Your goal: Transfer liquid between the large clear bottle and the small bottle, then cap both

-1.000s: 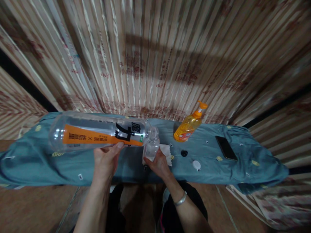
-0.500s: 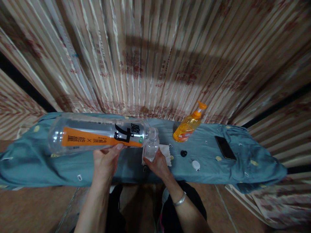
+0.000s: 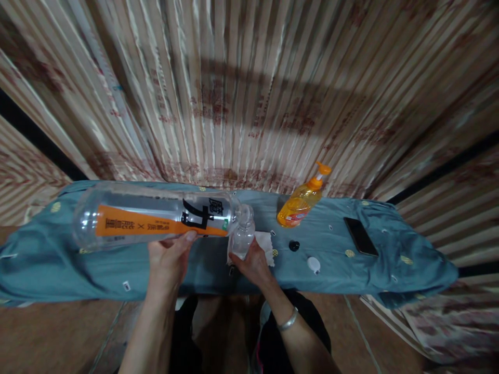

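My left hand [image 3: 170, 258] is closed round a large clear plastic bottle [image 3: 132, 215] with an orange and black label. The bottle lies almost level in the air, its mouth pointing right. That mouth meets the neck of a small clear bottle [image 3: 244, 236], which my right hand [image 3: 253, 261] grips low on its body. Under the small bottle a white tissue [image 3: 267, 246] is spread on the cloth. To the right are a black cap [image 3: 293, 245] and a white cap [image 3: 313, 265], both apart from my hands. Whether liquid passes between the bottles I cannot make out.
A pump bottle of orange liquid [image 3: 299, 205] stands behind the caps. Farther right lies a black phone [image 3: 360, 236]. Green patterned cloth [image 3: 156, 283] covers the narrow table, and a striped curtain [image 3: 234, 104] hangs close behind it.
The large bottle's base has dipped very slightly and shifted a little left. Both hands keep their hold, and the view has moved a touch.
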`<state>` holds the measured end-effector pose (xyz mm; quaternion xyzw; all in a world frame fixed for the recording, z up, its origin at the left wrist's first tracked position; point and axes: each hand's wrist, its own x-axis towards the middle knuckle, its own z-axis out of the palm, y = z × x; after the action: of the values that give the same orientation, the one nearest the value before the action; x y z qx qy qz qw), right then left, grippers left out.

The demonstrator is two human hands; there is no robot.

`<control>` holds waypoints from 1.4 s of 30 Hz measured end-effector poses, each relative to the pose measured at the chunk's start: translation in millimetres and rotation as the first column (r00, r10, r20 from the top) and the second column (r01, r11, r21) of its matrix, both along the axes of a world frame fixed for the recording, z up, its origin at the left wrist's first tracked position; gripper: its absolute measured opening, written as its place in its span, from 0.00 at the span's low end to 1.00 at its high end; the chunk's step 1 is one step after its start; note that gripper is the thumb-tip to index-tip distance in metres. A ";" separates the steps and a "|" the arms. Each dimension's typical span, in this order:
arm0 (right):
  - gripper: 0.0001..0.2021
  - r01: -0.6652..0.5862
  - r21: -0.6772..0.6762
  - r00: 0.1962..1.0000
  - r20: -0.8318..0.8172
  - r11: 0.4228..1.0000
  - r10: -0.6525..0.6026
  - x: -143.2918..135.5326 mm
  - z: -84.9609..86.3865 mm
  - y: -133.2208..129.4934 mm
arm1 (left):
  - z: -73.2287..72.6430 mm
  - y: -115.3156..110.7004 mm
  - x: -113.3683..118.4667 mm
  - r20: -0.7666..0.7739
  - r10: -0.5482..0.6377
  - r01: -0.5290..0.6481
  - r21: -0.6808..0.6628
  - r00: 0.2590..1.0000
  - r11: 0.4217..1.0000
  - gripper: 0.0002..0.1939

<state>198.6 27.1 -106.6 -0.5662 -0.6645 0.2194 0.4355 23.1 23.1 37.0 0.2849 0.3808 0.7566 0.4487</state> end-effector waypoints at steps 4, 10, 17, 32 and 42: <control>0.41 -0.014 -0.007 1.000 -0.008 1.000 0.014 0.8 1.6 -0.2 | 0.0 -0.4 -0.7 -0.019 -0.001 0.001 -0.012 1.000 1.000 0.29; 0.40 -0.020 0.007 1.000 -0.014 1.000 0.020 0.6 1.4 -0.6 | 0.2 0.0 -2.3 -0.046 -0.011 0.011 -0.015 0.999 1.000 0.25; 0.39 -0.014 0.007 1.000 -0.011 1.000 0.014 1.0 0.9 -0.1 | -1.3 0.3 -2.8 -0.057 -0.013 0.013 0.002 0.998 1.000 0.29; 0.38 -0.018 -0.002 1.000 -0.015 1.000 0.018 1.2 2.8 -0.4 | 2.0 -0.6 -1.4 -0.074 0.003 -0.004 -0.019 0.997 1.000 0.23; 0.39 -0.006 -0.026 1.000 -0.030 1.000 0.005 0.9 -0.1 0.1 | 1.1 0.8 -1.0 -0.034 0.015 -0.016 -0.018 0.999 1.000 0.24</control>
<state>199.5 27.1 -106.7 -0.5666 -0.6566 0.2377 0.4375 22.1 23.9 38.1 0.2906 0.3974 0.7517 0.4387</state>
